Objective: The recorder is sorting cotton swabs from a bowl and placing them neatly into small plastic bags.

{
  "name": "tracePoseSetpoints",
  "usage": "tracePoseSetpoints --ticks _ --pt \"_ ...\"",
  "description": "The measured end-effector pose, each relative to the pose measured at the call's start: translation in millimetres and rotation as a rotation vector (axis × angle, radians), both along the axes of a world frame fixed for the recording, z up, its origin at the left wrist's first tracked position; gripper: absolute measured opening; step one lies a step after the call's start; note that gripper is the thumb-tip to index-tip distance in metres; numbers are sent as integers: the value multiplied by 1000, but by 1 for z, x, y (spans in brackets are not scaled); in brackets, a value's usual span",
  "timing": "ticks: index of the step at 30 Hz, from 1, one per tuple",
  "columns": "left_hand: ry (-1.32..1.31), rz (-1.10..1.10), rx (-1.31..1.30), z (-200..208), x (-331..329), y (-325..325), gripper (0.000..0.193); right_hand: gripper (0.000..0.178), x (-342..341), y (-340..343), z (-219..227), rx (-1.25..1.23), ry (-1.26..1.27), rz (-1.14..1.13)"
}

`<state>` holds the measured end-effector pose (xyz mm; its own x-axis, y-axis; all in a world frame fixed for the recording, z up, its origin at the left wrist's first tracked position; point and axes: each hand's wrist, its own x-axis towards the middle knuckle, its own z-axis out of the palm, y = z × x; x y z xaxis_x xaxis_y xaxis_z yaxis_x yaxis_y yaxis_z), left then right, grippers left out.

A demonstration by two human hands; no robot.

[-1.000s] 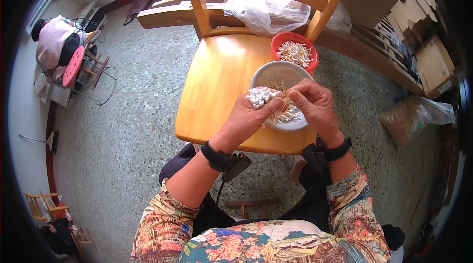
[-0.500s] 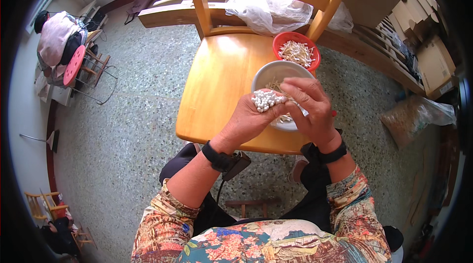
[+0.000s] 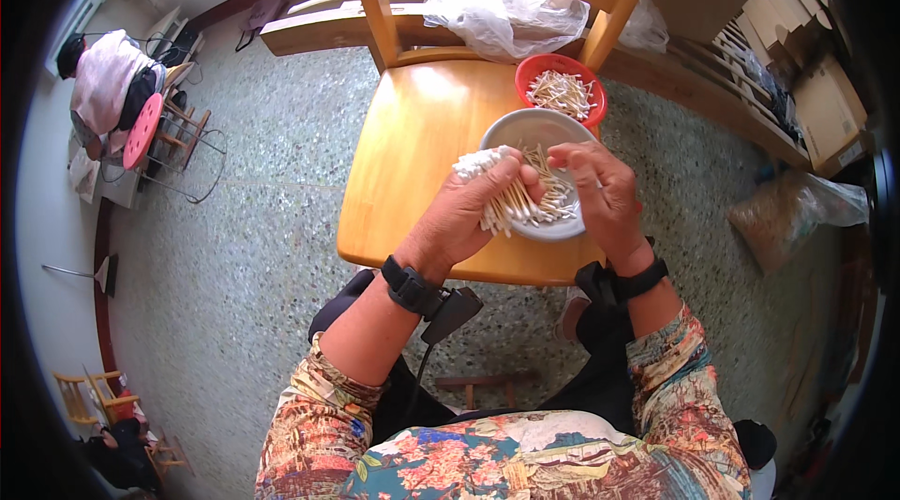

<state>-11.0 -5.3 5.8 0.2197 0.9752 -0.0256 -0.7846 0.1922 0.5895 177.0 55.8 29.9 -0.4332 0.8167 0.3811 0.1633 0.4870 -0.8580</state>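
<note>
A thick bundle of cotton swabs (image 3: pixel 509 204) lies in my left hand (image 3: pixel 457 214), with thumb and fingers closed round it. Their wooden sticks slant across, with white tips at both ends. Just right of the bundle is my right hand (image 3: pixel 611 205), its fingers bent and apart over the right rim of a grey-white bowl (image 3: pixel 511 127). I see nothing between those fingers. Loose swabs (image 3: pixel 560 200) lie in that bowl, partly hidden by my hands. Behind it stands a red bowl (image 3: pixel 525 71) holding many more cotton swabs (image 3: pixel 562 92).
Both bowls stand on the right side of a wooden chair seat (image 3: pixel 398 153). A clear plastic bag (image 3: pixel 511 17) lies behind the backrest. Beyond, at right, are cardboard boxes (image 3: pixel 830 111) and a filled plastic bag (image 3: pixel 773 223). Another person (image 3: pixel 111 83) sits far left near a red stool (image 3: pixel 142 132).
My left hand has turned the swab bundle, so the sticks now show from the side instead of end-on. My right hand has drawn slightly away to the right.
</note>
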Motion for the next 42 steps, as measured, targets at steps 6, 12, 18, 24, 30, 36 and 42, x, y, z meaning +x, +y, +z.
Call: tracePoseSetpoints --ticks 6,12,18,24,30,36,42 --pt "51 247 -156 -6 -9 4 17 6 12 20 -16 392 -586 -75" --pt "88 286 -185 -10 -10 5 17 5 4 24 -35 447 -766 -54" --pt "137 277 -161 -6 -9 3 19 5 -5 30 -49 379 -939 -46" --pt "174 288 -115 -2 -11 1 19 6 -1 30 -45 336 -880 -65" --pt "276 312 -91 -5 -10 2 17 4 -2 26 -43 241 -863 -87" --pt "334 301 -67 -7 -7 2 17 5 -5 28 -46 218 -957 -71" --pt "303 330 -81 -8 -6 3 19 7 -3 28 -46 211 -876 -104"
